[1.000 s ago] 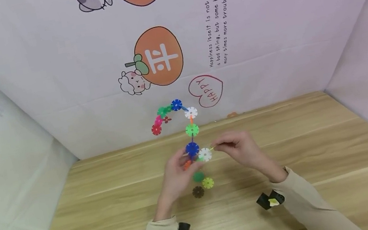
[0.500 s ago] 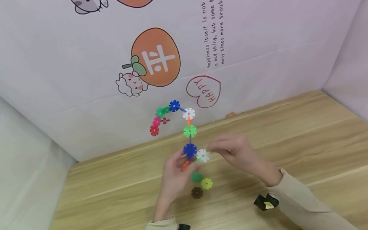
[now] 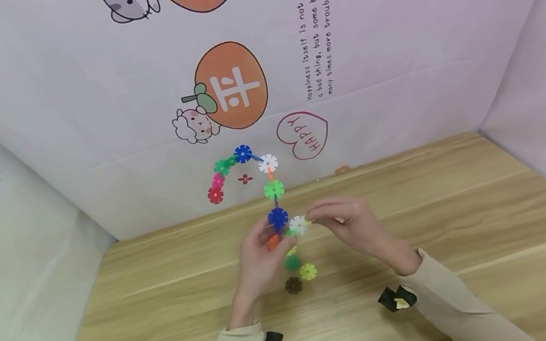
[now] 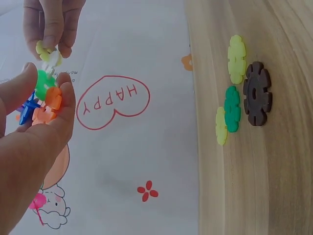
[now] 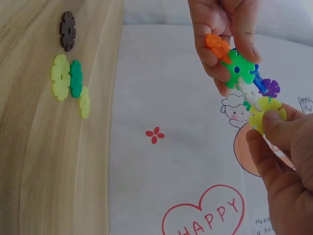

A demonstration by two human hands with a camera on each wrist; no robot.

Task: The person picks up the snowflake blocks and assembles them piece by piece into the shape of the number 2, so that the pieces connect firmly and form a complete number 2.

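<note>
My left hand [image 3: 260, 261] holds a chain of interlocking snowflake discs around its lower part, near an orange disc [image 5: 217, 45] and a dark blue disc [image 3: 278, 218]. Beyond the fingers the chain rises and curves left, ending in a red disc [image 3: 216, 195]. A green disc [image 5: 240, 69] and a white disc [image 3: 298, 225] branch off towards my right hand [image 3: 350, 222]. Between thumb and fingertips, that hand pinches a yellow disc [image 5: 268, 115], which stands edge to edge against the white one. Part of the orange disc is hidden by the left fingers in the head view.
On the wooden table [image 3: 170, 335] below the hands lie loose discs: brown [image 3: 294, 285], yellow [image 3: 308, 272], green [image 4: 233, 108] and a second yellow disc [image 4: 221, 126]. A printed cloth wall [image 3: 373, 86] stands behind the table, with cloth sides left and right.
The upper part of the chain has swung left and slightly up. The right hand stays close to the white disc, its yellow disc now meeting that edge. The loose discs lie still.
</note>
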